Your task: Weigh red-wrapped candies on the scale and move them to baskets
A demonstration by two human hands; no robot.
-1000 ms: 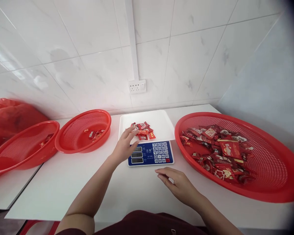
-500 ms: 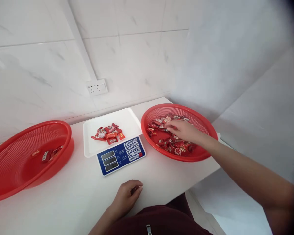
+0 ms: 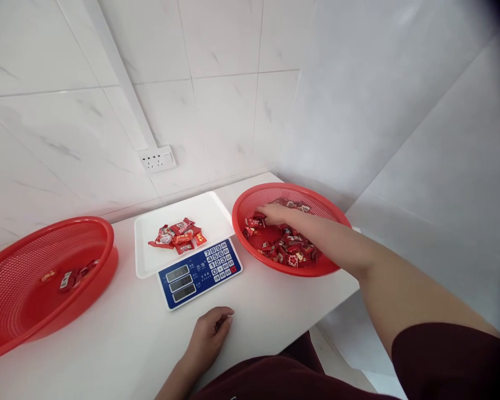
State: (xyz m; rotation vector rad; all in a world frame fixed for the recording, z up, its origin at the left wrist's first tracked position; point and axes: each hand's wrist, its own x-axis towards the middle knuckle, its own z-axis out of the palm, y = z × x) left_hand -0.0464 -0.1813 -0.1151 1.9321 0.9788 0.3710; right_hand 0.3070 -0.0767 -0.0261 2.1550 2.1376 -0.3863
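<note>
right hand [image 3: 277, 213] sits right on the candies [image 3: 290, 250], grip hidden; left hand [image 3: 210, 339], loosely curled and empty, lies well apart.

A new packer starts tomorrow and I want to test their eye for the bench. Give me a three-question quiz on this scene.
1. Where is the right hand? A on the keypad; B in the right basket, among candy packets; C on the wall socket.
2. True or false: the left hand rests on the table, in front of the scale.
3. Fill in: the scale's white tray holds a small pile of ____.
Key: 1 B. 2 true. 3 candy packets.
</note>
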